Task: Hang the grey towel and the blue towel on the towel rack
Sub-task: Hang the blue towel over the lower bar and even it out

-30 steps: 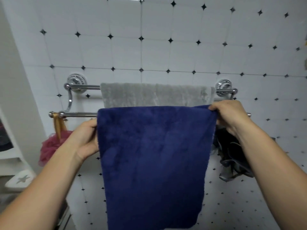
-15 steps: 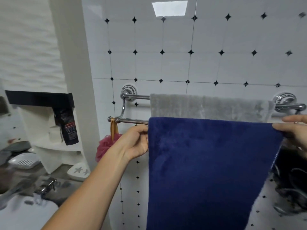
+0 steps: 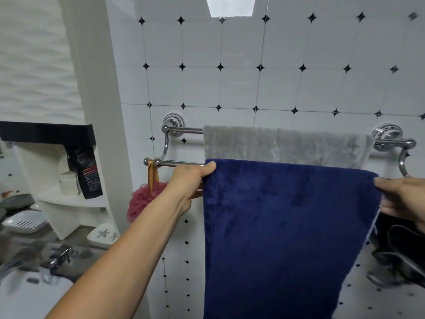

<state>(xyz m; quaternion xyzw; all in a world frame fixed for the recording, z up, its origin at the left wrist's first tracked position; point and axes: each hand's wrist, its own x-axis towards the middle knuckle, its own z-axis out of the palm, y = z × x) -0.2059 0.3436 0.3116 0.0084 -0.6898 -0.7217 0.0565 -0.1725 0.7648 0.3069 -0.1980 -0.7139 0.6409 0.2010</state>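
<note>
While we hold the blue towel (image 3: 282,231) by its two top corners, it hangs flat over the front bar of the towel rack (image 3: 181,163).

Our left hand (image 3: 190,180) pinches the left corner shut, and our right hand (image 3: 404,196) pinches the right one. We think the towel is soft, floppy and light, so the corners are the best place to hold it and keep it smooth. Behind it, the grey towel (image 3: 285,146) sits on the back bar.
</note>
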